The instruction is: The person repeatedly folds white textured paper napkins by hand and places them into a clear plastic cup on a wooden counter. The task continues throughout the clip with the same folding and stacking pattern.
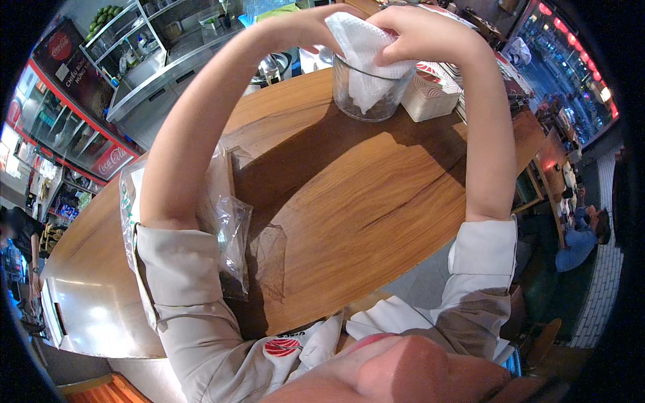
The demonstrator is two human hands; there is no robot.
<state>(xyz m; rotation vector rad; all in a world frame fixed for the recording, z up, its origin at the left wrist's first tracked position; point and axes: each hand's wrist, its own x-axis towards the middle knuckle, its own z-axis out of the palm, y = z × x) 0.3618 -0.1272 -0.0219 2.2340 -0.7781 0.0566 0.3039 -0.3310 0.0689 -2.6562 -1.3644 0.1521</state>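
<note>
A white paper napkin [352, 35], folded to a point at the top, stands in a clear glass jar [370, 108] at the far side of the wooden counter [352, 216]. More white paper shows through the glass below the rim. My right hand [421, 32] pinches the paper between thumb and fingers at the jar's right rim. On the other side, my left hand [322, 27] reaches to the jar's left rim, against the napkin. Its fingertips are hidden behind the paper, so their grip is unclear. Touching or close beside the jar is a patterned white box [432, 98].
A clear plastic bag [229, 226] lies on the counter beneath my left forearm. Papers or menus [496, 75] are stacked at the right. Beyond the counter are a steel sink unit [146, 65] and a drinks fridge [65, 116]. A person [22, 231] stands at the far left.
</note>
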